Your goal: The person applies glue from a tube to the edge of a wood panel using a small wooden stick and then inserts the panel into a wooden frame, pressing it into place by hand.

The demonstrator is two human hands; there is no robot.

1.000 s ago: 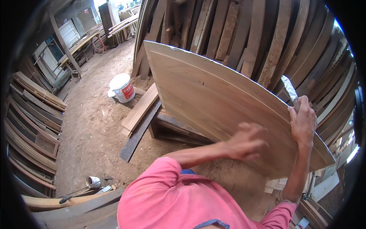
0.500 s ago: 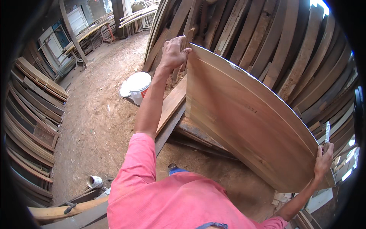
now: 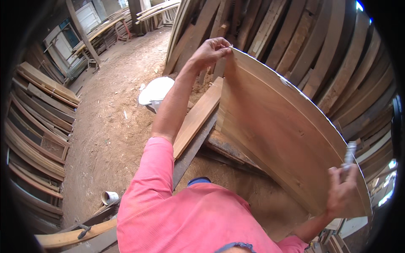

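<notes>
"Where's the wooden panel (image 3: 278,126)?"

"On my feed, on edge before the leaning boards (image 3: 297,55)."

"Holding?"

"My left grip (image 3: 209,52) pinches its upper left corner; my right grip (image 3: 342,189) holds a blurred whitish tool (image 3: 349,154)."

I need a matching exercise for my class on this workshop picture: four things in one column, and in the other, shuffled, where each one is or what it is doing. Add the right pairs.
Column one
1. Left hand
2. Large white bucket
3. Right hand
4. Small white pot

Column two
A. Holding a narrow whitish tool
B. Toward the picture's lower left
C. At the upper left corner of the wooden panel
D. Partly hidden behind a forearm

Right pairs: 1-C, 2-D, 3-A, 4-B
</notes>
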